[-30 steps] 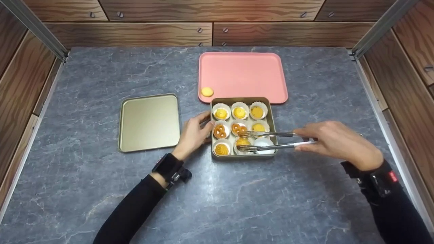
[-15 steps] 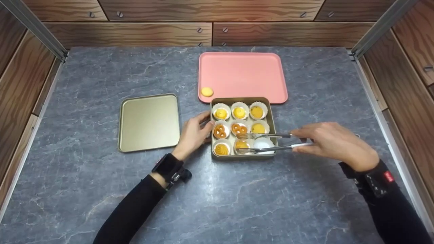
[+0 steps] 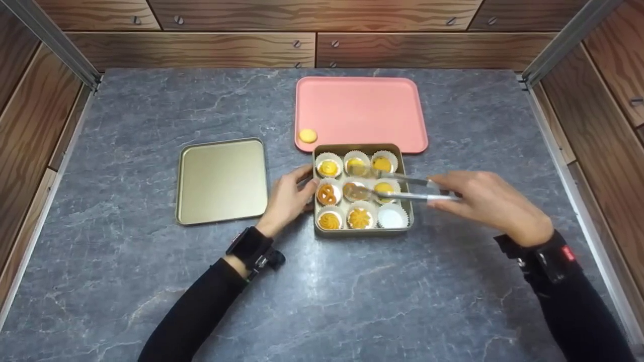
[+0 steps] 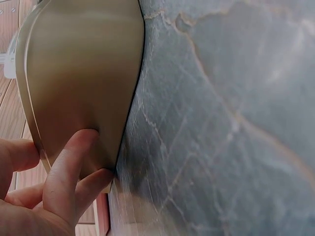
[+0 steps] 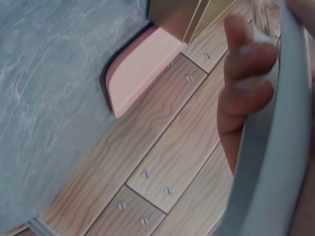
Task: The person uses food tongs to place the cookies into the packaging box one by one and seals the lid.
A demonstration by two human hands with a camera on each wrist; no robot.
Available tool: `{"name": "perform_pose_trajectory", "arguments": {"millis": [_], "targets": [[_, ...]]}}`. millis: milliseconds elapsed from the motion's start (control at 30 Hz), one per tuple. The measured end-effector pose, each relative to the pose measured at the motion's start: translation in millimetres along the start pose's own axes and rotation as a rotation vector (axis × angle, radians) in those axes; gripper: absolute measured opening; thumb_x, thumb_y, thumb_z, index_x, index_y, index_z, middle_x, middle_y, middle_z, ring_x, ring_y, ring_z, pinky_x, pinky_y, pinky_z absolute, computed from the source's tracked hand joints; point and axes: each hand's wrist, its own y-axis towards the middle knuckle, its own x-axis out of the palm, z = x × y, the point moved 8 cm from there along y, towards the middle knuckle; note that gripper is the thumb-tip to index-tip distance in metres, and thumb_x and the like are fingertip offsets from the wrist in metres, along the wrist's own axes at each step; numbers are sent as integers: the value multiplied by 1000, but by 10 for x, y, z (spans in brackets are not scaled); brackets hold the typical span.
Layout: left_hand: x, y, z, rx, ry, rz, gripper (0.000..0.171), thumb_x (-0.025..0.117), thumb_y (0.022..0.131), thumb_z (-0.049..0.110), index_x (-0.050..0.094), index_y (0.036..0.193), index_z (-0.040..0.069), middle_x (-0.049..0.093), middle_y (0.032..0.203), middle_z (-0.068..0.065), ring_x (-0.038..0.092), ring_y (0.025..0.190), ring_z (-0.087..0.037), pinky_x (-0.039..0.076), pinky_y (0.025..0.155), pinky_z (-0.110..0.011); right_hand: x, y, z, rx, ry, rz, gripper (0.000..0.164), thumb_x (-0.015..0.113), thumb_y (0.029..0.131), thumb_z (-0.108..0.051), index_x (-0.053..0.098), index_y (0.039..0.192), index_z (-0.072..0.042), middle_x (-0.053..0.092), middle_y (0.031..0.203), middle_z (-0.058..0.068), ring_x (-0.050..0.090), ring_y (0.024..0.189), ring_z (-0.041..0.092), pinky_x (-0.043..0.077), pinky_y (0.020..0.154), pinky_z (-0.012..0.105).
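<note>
A square gold tin (image 3: 363, 233) holds several white paper cups with cookies in them. Among these are a piped star cookie (image 3: 360, 218) and a pretzel-shaped cookie (image 3: 327, 194). Only white shows inside the front right cup (image 3: 393, 216). My left hand (image 3: 287, 201) rests at the tin's left side; in the left wrist view, its fingers (image 4: 74, 157) press the outer wall. My right hand (image 3: 485, 203) grips metal tongs (image 3: 417, 196) from the right. Their blurred, spread tips hover over the middle and back cups, with no cookie visible between them.
Behind the tin lies a pink tray (image 3: 372, 108), with one round yellow cookie (image 3: 308, 136) in its front left corner. A flat gold lid (image 3: 221, 181) is on the marbled table (image 3: 302, 306) to the left. Wood-patterned panels (image 3: 191, 50) border the table.
The tongs have moved back from the front middle cup to over the middle and back rows, uncovering the star cookie. My left hand and the tin stay in place.
</note>
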Motion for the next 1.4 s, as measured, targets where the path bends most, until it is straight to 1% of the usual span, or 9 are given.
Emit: {"name": "perform_pose_trajectory", "arguments": {"millis": [133,367,433,667,800,933,1067,1167,1400], "targets": [[-12,9,4,10,20,13,50,64,102,19,54,149,3,59,144,-20,75,94,-22,62,70,-27,-8,160,44,40,16,62,39,77,95,-32,72,125,-8,67,82,-4,55,64,7,52,53,26],[2,18,-7,-17,-3,-1,52,64,103,20,51,150,4,59,144,-21,72,81,-20,62,63,-29,-57,523,106,140,23,141,30,73,98,-33,71,115,-9,63,77,0,56,64,15,51,56,35],[6,21,-11,-20,-13,-3,52,64,103,19,51,150,3,59,144,-21,73,86,-20,63,64,-29,-40,627,114,165,17,134,30,72,99,-34,70,115,-9,62,76,1,56,64,17,50,57,37],[26,20,-5,-25,-28,-19,53,64,102,18,50,151,4,64,138,-20,69,71,-26,63,61,-33,76,949,95,194,-23,81,29,72,99,-35,68,110,-8,64,78,3,58,64,21,52,57,39],[31,16,-4,-14,-28,-16,52,64,103,17,50,151,3,63,140,-21,71,73,-25,63,61,-33,144,1099,69,209,-59,30,34,72,98,-36,66,109,-5,66,84,7,60,67,24,55,60,43],[38,8,-9,-4,-33,-17,52,64,102,17,51,150,2,59,145,-21,74,91,-23,63,65,-33,197,1231,62,225,-83,-23,37,70,99,-39,66,107,-3,68,87,9,62,71,27,57,64,47],[14,11,3,16,15,2,50,65,102,19,54,148,2,58,146,-19,69,114,-26,61,89,-33,219,1335,60,229,-102,-62,37,71,99,-41,67,101,-5,67,86,8,63,74,28,56,65,49],[-8,17,15,28,49,19,50,65,102,20,55,147,2,59,145,-19,67,120,-27,55,101,-31,223,1408,40,225,-119,-90,36,71,98,-42,66,97,-6,64,81,6,60,71,27,54,63,46],[-5,26,2,23,42,14,51,64,102,19,53,148,1,56,148,-20,63,126,-28,52,105,-32,247,1580,-50,193,-164,-117,37,69,99,-41,67,95,-5,63,78,7,59,69,27,50,62,44]]}}
